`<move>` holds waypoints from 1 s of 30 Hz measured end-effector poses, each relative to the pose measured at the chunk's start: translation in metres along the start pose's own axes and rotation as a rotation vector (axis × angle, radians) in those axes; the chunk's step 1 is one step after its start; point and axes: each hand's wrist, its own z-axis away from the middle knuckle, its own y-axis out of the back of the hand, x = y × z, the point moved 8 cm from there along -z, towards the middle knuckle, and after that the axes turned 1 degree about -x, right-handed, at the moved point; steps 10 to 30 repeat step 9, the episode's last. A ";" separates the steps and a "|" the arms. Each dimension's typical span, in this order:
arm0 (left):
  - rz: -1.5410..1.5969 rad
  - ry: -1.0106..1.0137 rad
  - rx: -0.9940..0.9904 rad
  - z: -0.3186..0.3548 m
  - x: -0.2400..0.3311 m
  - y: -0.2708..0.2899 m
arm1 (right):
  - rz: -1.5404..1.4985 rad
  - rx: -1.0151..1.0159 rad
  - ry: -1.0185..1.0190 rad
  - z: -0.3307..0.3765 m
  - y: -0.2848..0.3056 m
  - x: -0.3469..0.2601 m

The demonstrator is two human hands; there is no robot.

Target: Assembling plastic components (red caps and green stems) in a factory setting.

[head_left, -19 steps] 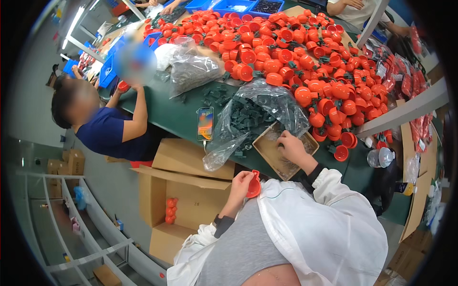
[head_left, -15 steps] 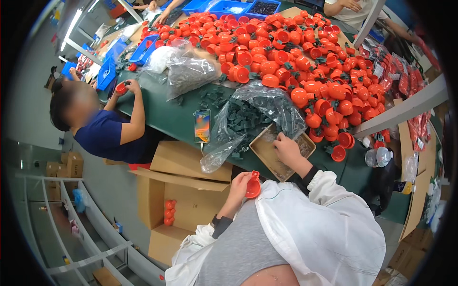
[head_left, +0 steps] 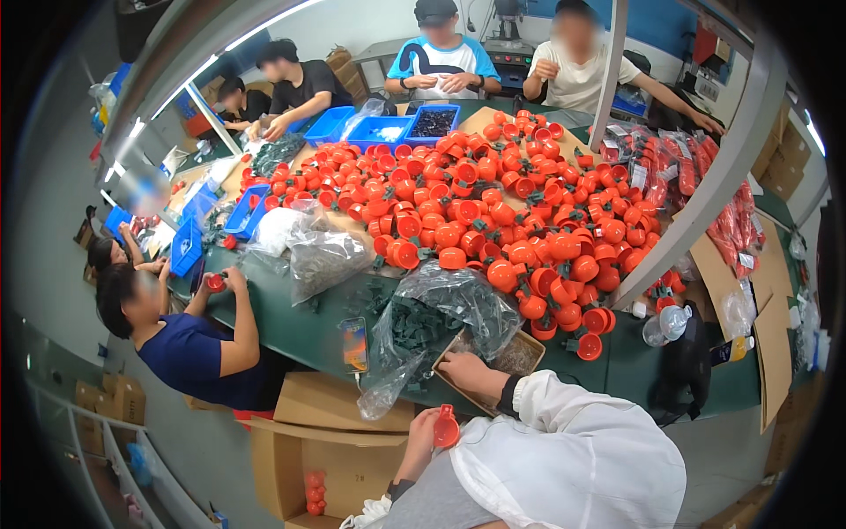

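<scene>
My left hand [head_left: 421, 434] is closed around the edge of a red plastic cup [head_left: 447, 431] with a small tab on top, held near my body. My right hand [head_left: 471, 372] reaches over the left end of a shallow tan tray [head_left: 465, 398], fingers drawn together and pointing down; what they hold, if anything, is hidden. Small loose pieces [head_left: 518, 354], too fine to name, lie in the tray. Just beyond it, a clear plastic bag [head_left: 471, 295] spills dark green plastic parts [head_left: 410, 326] onto the green table.
A large heap of red cups [head_left: 493, 212] covers the table's middle. A phone [head_left: 353, 344] lies left of the bag. Below it stands an open cardboard box [head_left: 273, 472]. A metal post [head_left: 687, 212] rises at right, near a clear bottle [head_left: 667, 325]. Several co-workers sit around the table.
The view has tilted up, showing more people across the table. My right hand has shifted to the tray's left end, beside the green parts. My left hand still holds the red cup.
</scene>
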 end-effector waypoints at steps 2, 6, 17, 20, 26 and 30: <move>-0.011 -0.007 -0.005 -0.002 -0.001 0.002 | -0.064 0.003 -0.042 -0.001 0.003 0.000; -0.015 0.016 -0.059 0.000 0.001 -0.006 | -0.237 -0.087 -0.109 0.002 -0.003 0.013; 0.071 0.073 -0.168 -0.003 -0.004 -0.011 | -0.504 -0.130 -0.254 0.009 -0.005 0.029; 0.071 0.073 -0.168 -0.003 -0.004 -0.011 | -0.504 -0.130 -0.254 0.009 -0.005 0.029; 0.071 0.073 -0.168 -0.003 -0.004 -0.011 | -0.504 -0.130 -0.254 0.009 -0.005 0.029; 0.071 0.073 -0.168 -0.003 -0.004 -0.011 | -0.504 -0.130 -0.254 0.009 -0.005 0.029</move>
